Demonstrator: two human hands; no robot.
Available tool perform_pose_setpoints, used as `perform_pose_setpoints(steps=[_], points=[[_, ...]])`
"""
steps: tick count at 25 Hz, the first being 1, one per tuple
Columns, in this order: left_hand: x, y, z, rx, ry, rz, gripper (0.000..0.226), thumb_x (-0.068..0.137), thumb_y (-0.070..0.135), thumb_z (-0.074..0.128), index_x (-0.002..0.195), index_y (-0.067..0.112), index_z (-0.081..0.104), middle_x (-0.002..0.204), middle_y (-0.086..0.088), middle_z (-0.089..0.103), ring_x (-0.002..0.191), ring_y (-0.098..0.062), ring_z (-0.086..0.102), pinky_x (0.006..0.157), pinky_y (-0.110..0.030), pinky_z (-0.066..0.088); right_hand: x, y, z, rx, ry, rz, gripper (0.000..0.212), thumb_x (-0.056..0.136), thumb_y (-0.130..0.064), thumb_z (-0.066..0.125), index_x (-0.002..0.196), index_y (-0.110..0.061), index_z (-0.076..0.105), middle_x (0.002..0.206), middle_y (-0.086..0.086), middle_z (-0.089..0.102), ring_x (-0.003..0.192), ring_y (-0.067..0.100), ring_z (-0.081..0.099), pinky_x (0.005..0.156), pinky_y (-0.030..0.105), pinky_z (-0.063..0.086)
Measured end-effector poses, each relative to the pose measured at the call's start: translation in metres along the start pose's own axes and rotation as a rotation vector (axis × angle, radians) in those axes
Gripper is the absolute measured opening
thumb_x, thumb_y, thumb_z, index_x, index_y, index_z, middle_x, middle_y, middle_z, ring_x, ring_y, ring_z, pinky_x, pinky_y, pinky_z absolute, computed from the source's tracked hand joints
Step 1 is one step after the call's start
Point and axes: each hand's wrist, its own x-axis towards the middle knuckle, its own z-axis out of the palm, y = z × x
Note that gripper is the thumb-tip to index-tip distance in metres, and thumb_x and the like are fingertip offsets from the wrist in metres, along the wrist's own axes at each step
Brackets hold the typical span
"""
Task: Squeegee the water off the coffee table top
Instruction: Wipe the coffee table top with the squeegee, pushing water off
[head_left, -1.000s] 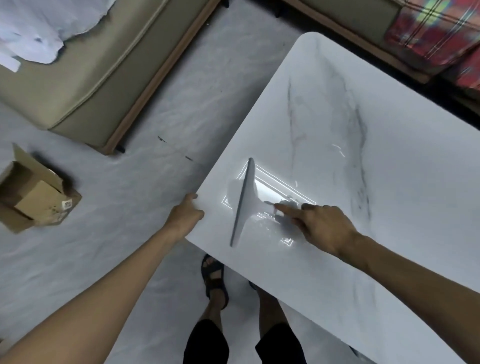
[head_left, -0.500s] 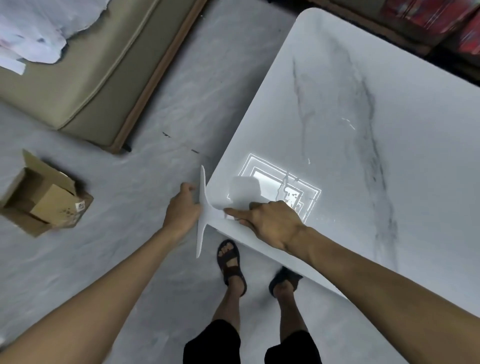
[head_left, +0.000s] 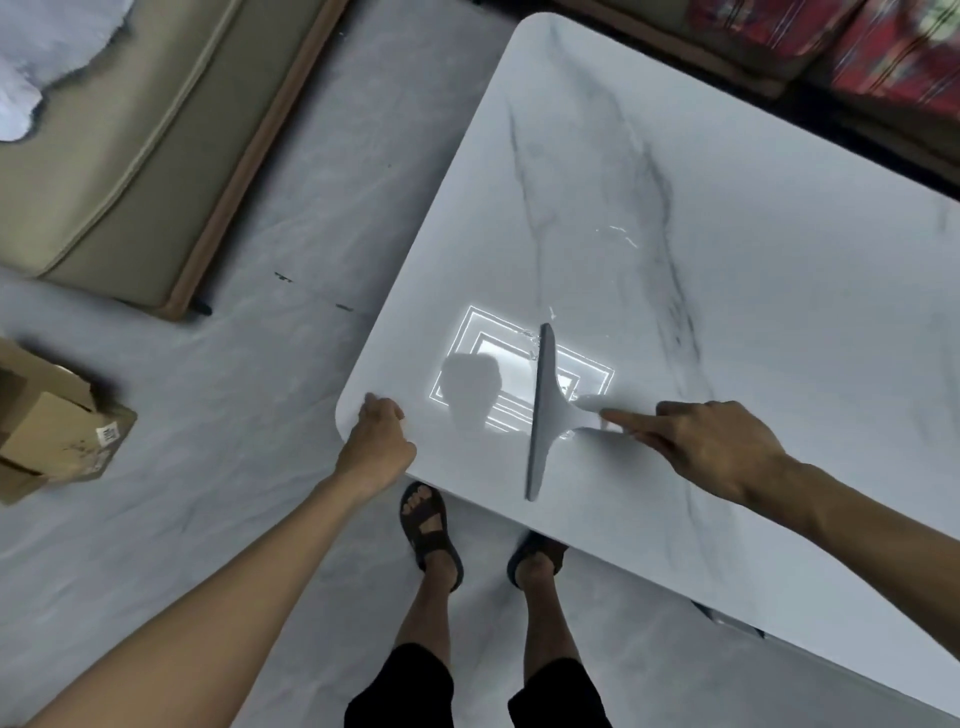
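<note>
A white marble-patterned coffee table top (head_left: 727, 218) fills the right of the view. My right hand (head_left: 711, 447) holds the handle of a grey squeegee (head_left: 541, 410), index finger stretched along it. The blade lies on the table near the front edge, just right of a bright ceiling-light reflection. A few water streaks (head_left: 621, 234) glint farther back. My left hand (head_left: 378, 441) grips the table's near left corner.
A beige sofa (head_left: 119, 156) with a wooden base stands at the left across the grey floor. An open cardboard box (head_left: 47, 421) sits at the far left. Red patterned cushions (head_left: 883, 47) lie behind the table. My sandalled feet (head_left: 431, 525) stand by the front edge.
The squeegee swept left off the table's corner, then came back right onto the table top. My left hand stayed on the corner.
</note>
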Motion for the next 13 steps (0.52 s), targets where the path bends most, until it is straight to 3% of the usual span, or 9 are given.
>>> perform_pose_setpoints(steps=[3,5,7,10,13], points=[[-0.003,0.008,0.006,-0.059,0.172,-0.024,0.03,0.083,0.004,0.044,0.111,0.014,0.043,0.121,-0.008,0.053,0.101,-0.027,0.055,0.08,-0.038,0.048,0.006,-0.016,0.0,0.067,-0.01,-0.097,0.042,0.098,-0.051,0.015,0.138,-0.065,0.014,0.086,-0.011,0.054,0.072,0.023,0.061,0.056,0.03,0.04],[-0.005,0.009,0.008,-0.106,0.268,-0.043,0.025,0.084,0.006,0.046,0.106,0.018,0.043,0.107,-0.002,0.055,0.085,-0.022,0.054,0.062,-0.031,0.041,0.03,-0.048,0.005,0.123,-0.022,-0.19,0.043,0.098,-0.048,0.019,0.139,-0.062,0.02,0.093,-0.009,0.057,0.079,0.024,0.061,0.06,0.03,0.036],[-0.004,0.008,0.011,-0.129,0.287,-0.051,0.023,0.085,0.007,0.047,0.103,0.021,0.041,0.102,0.0,0.053,0.08,-0.02,0.052,0.053,-0.027,0.034,0.054,-0.084,0.015,0.118,-0.04,-0.273,0.044,0.101,-0.04,0.027,0.141,-0.057,0.024,0.091,-0.005,0.056,0.078,0.026,0.059,0.061,0.031,0.035],[-0.005,0.006,0.021,-0.112,0.234,-0.023,0.023,0.085,0.006,0.047,0.101,0.021,0.04,0.104,0.0,0.051,0.083,-0.018,0.051,0.057,-0.026,0.035,0.065,-0.099,0.028,0.072,-0.038,-0.291,0.053,0.1,-0.025,0.036,0.143,-0.053,0.024,0.085,-0.001,0.052,0.076,0.029,0.059,0.061,0.033,0.039],[-0.004,0.011,0.033,-0.067,0.16,0.046,0.025,0.083,0.002,0.047,0.101,0.019,0.04,0.114,-0.004,0.047,0.092,-0.02,0.05,0.072,-0.03,0.04,0.044,-0.058,0.034,0.038,-0.007,-0.225,0.061,0.097,-0.022,0.039,0.14,-0.059,0.018,0.09,-0.002,0.055,0.077,0.028,0.061,0.058,0.031,0.034]])
